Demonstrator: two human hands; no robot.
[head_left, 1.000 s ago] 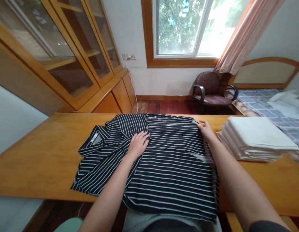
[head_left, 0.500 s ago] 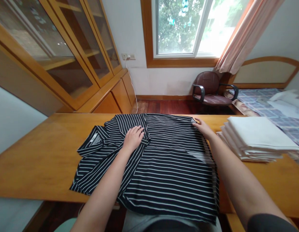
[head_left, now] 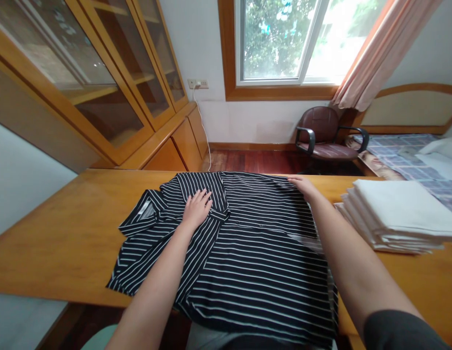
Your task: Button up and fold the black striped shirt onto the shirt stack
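Observation:
A black shirt (head_left: 262,262) with white stripes, a collar and a row of buttons lies spread out, its collar toward the left. Flat on its upper part rests my left hand (head_left: 197,208), fingers spread over the fabric. My right hand (head_left: 304,187) is at the far corner of the hem, its fingers closed on the shirt's edge. The thumb is mostly hidden from view. Near my right forearm the hem gapes a little and shows the lighter inside. The lower part of the shirt reaches the near table edge by my lap.
A stack of folded white cloths (head_left: 404,214) sits right of the shirt on the wooden table (head_left: 65,233). Beyond the table are a glass-door cabinet (head_left: 127,126), a brown armchair (head_left: 322,131) and a bed (head_left: 397,153). A white cord (head_left: 202,116) hangs from the wall socket.
My right hand has shifted slightly left along the far edge of the shirt, and the hem beside it lies differently. My left hand stays on the fabric. The view has shifted a little.

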